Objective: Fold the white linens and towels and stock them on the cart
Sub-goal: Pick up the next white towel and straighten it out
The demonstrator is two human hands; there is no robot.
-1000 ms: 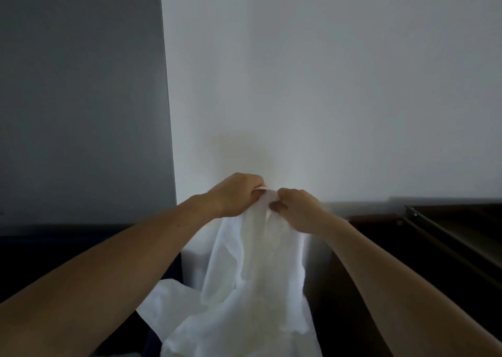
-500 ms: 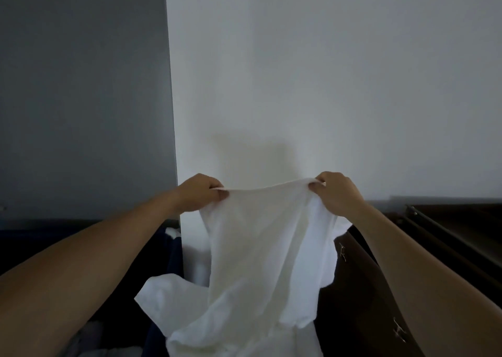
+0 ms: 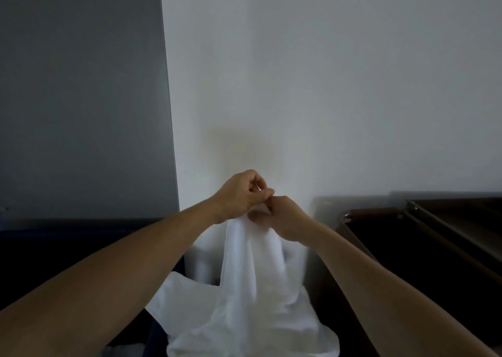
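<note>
I see a big white wall (image 3: 339, 85) far ahead, smooth and plain, with a flat grey panel (image 3: 81, 98) on the left. On the right is a dark brown cart (image 3: 423, 250) with straight hard edges and small shiny metal bits at its corners; I see no linen on the part that shows. In the middle hangs the white cloth (image 3: 244, 288), soft and thin, with long droopy folds, and its bottom end lies in a wrinkled heap near me. Half a second ago the two hands were far apart and the top edge was stretched wide and flat. Now the hands are together, so the two top corners meet and the cloth hangs in a narrow bunch. I think this means the first fold is being made, side to side, and the cloth is not ready for the cart yet. The left hand (image 3: 240, 193) is curled closed, fingers pinching the top of the cloth. The right hand (image 3: 282, 215) is closed too, pinching the same spot, just touching the left one.
</note>
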